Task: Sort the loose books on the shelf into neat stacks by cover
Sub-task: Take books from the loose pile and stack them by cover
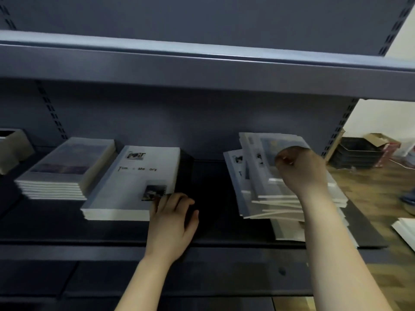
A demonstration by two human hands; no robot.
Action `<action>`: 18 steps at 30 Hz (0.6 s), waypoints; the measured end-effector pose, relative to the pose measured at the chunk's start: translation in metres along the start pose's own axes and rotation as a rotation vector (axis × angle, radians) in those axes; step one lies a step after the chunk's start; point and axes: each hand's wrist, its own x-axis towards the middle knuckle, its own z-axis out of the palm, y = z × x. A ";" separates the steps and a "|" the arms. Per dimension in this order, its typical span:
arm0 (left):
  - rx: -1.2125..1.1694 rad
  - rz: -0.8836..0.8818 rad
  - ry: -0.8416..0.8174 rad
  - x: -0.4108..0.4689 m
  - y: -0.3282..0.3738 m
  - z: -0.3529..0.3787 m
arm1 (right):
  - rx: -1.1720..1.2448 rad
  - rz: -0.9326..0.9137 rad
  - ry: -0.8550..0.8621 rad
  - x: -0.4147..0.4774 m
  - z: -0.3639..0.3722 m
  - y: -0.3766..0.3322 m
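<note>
On the dark grey metal shelf (213, 221), a neat stack of white-covered books (134, 185) lies left of the middle, its top cover printed with black lettering and two small photos. The left hand (173, 218) rests open at that stack's near right corner, straight fingers touching the top cover's edge beside the lower photo. Further towards the shelf's left end, just beside it, sits a taller stack of purple-toned covers (65, 169). Towards the right end, a loose pile of books (253, 182) lies fanned and askew, reaching the front edge. The right hand (301, 169) sits on top of it, fingers curled over the uppermost covers (motion blur hides exactly how many it grips). Beyond the shelf's right end, black crates (357, 153) stand on a wooden floor (370, 189).
</note>
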 end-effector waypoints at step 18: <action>0.110 -0.095 -0.091 -0.012 0.066 0.054 | 0.046 0.180 -0.148 0.009 -0.027 0.104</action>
